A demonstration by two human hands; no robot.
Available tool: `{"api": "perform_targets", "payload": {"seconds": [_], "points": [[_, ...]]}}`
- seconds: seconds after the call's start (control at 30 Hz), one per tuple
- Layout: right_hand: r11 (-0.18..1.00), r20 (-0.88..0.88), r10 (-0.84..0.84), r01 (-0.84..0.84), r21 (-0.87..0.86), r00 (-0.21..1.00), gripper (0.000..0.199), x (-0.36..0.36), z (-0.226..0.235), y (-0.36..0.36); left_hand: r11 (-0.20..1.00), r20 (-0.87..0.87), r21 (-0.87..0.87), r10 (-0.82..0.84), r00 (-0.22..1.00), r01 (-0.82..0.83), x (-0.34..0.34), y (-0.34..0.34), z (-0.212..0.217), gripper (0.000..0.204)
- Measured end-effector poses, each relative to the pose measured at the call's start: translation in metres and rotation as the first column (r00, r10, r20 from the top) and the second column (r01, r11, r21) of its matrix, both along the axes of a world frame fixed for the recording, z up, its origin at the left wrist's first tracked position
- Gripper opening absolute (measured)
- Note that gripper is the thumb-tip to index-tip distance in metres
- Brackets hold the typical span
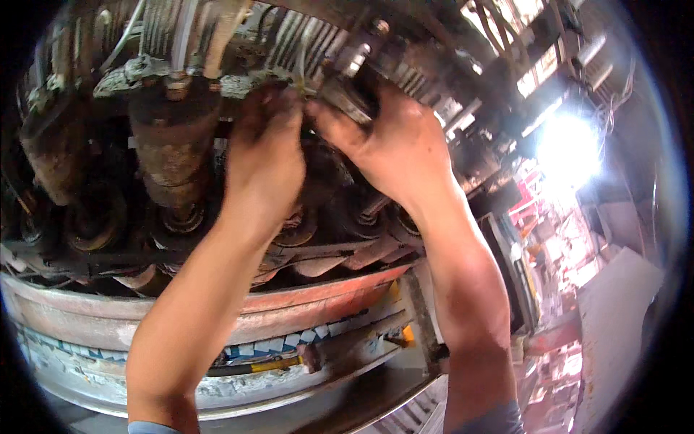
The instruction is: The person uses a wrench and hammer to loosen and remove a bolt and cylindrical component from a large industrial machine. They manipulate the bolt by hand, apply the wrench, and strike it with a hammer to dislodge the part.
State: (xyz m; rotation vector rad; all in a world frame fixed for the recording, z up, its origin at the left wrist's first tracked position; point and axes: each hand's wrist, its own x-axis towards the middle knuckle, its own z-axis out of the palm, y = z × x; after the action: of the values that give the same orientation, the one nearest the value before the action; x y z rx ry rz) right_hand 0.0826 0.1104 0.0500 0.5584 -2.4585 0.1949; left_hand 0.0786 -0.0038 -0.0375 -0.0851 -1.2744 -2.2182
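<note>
Both of my arms reach up into a greasy machine with a row of dark cone-shaped housings (176, 137). My left hand (266, 152) is at the top of the row, its blackened fingers curled in; what they hold is hidden and blurred. Close to its right, my right hand (394, 141) is bent round a dark metal cylinder (347, 100), thumb on the near side and the other fingers mostly hidden behind. A thin pale strand (302, 54) runs down near the left fingertips.
Below the housings are round dark seats (181, 217) and a worn reddish rail (318, 300). A hammer (309, 358) with a black and yellow handle lies on the ledge beneath. Grey fins (307, 40) line the top. At right are a bright light (569, 150) and a pale sheet (620, 325).
</note>
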Motion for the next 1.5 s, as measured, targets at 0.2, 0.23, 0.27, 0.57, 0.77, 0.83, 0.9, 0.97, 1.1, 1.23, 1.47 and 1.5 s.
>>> {"api": "perform_targets", "payload": {"seconds": [0.2,0.23,0.27,0.57,0.77,0.83,0.9,0.97,1.1,1.23,1.47,1.5], "points": [[0.993,0.009,0.094,-0.093,-0.068,0.996,0.061,0.002,0.002,-0.003,0.998,0.317,-0.018,-0.045,0.947,0.053,-0.114,-0.015,-0.003,0.037],[0.994,0.014,0.082,-0.081,-0.068,0.997,0.061,0.002,0.0,-0.003,0.996,0.317,-0.091,0.023,0.948,0.006,-0.121,-0.014,-0.006,0.037],[0.995,0.018,0.069,-0.068,-0.067,0.997,0.061,0.002,0.0,-0.004,0.991,0.294,-0.133,0.06,0.954,-0.021,-0.127,-0.01,-0.008,0.037],[0.994,0.01,0.099,-0.099,0.042,0.995,0.053,0.002,0.003,-0.005,0.999,-0.04,-0.042,-0.013,0.999,0.011,-0.125,0.006,-0.013,0.032],[0.998,0.008,0.052,-0.052,0.016,0.999,0.053,0.003,0.003,-0.008,0.993,-0.22,0.1,-0.043,0.975,0.067,-0.127,0.015,-0.011,0.031],[0.991,-0.017,0.132,-0.132,0.006,0.991,0.055,0.003,0.003,-0.004,0.973,-0.074,0.179,-0.132,0.988,0.143,-0.121,0.008,0.007,0.037],[0.995,-0.005,0.092,-0.092,0.028,0.996,0.055,0.002,0.004,-0.002,0.948,0.024,0.258,-0.201,0.979,0.188,-0.118,0.005,0.019,0.041],[0.994,0.021,0.106,-0.107,0.02,0.994,0.055,0.005,0.006,-0.006,0.926,0.025,0.326,-0.21,0.977,0.191,-0.119,0.008,0.025,0.042],[0.991,0.05,0.131,-0.13,-0.023,0.99,0.059,0.003,0.005,-0.006,0.922,-0.032,0.277,-0.273,0.962,0.271,-0.125,0.007,0.024,0.036],[0.998,0.04,0.069,-0.068,-0.004,0.997,0.06,0.002,0.003,-0.005,0.867,-0.077,0.357,-0.344,0.936,0.348,-0.119,0.003,0.024,0.032],[0.999,0.055,0.03,-0.031,0.01,0.998,0.059,0.003,0.004,-0.004,0.823,-0.081,0.459,-0.338,0.938,0.335,-0.111,0.005,0.03,0.03],[1.0,0.046,0.02,-0.021,0.023,0.999,0.059,0.002,0.004,-0.004,0.824,-0.073,0.454,-0.346,0.936,0.34,-0.112,0.005,0.03,0.03]]}}
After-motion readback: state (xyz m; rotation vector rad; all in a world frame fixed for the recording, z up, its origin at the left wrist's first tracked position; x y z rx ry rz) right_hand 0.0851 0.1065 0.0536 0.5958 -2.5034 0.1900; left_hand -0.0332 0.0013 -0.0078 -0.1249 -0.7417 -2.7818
